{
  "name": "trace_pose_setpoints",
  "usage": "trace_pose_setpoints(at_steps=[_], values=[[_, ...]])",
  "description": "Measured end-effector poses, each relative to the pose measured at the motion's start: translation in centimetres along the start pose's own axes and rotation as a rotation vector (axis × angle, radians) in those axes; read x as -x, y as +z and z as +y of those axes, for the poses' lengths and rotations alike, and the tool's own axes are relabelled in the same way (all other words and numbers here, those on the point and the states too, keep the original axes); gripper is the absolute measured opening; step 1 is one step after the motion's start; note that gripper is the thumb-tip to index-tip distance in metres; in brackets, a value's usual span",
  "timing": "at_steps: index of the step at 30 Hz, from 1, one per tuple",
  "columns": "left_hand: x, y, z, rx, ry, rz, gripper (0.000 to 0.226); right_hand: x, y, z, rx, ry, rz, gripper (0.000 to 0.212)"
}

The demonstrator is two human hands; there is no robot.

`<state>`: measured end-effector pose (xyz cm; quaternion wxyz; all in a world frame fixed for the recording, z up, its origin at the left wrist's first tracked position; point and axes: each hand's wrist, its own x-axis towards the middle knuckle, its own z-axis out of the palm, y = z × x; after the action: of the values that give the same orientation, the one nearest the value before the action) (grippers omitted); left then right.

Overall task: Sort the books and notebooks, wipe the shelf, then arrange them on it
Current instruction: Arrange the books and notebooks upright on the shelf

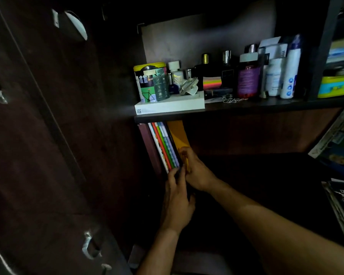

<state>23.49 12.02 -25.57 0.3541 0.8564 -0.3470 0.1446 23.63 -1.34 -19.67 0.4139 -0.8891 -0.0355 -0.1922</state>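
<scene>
**Arranging stage, row is only getting started**

I'm seeing the lower shelf (pixel 246 161) mostly unfilled, more books (pixel 335 147) waiting at right. Thin notebooks (pixel 164 147) are standing at the left wall. My right hand (pixel 196 171) is pinching the yellow notebook (pixel 179 135) in; my left hand (pixel 177 205), fingers curled, is steadying the spines.

Both hands — left hand (pixel 177 197), right hand (pixel 195 171) — fingers curled

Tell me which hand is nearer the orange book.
Right. The right hand grips the orange book at its lower edge; the left hand sits lower, at the neighbouring notebooks.
</scene>
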Motion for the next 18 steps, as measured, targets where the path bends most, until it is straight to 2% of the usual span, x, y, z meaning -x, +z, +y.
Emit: trace_pose_setpoints(at_steps=[3, 6, 10, 12, 15, 18], values=[[-0.2, 0.4, -0.2, -0.037, -0.029, -0.047, 0.101, 1.3, -0.7, -0.5, 0.019, 0.001, -0.124, 0.066], [-0.2, 0.1, -0.1, -0.036, -0.025, -0.089, 0.097, 4.6, -1.8, -0.5, 0.075, 0.062, -0.155, 0.072], [-0.1, -0.2, 1.1, -0.121, -0.012, -0.184, 0.072, 11.0, -6.1, -0.6, 0.162, 0.222, -0.083, 0.072], [-0.2, -0.5, 1.3, -0.243, 0.034, -0.197, 0.055, 14.0, -9.3, -1.0, 0.247, 0.276, -0.058, 0.064], [0.6, -0.2, 2.3, -0.329, 0.133, -0.260, 0.029, 21.1, -14.8, -0.8, 0.397, 0.357, 0.093, 0.052], [1.2, 1.2, 5.5, -0.259, 0.072, -0.320, 0.026, 27.9, -19.0, 0.1, 0.503, 0.458, 0.213, 0.045]])
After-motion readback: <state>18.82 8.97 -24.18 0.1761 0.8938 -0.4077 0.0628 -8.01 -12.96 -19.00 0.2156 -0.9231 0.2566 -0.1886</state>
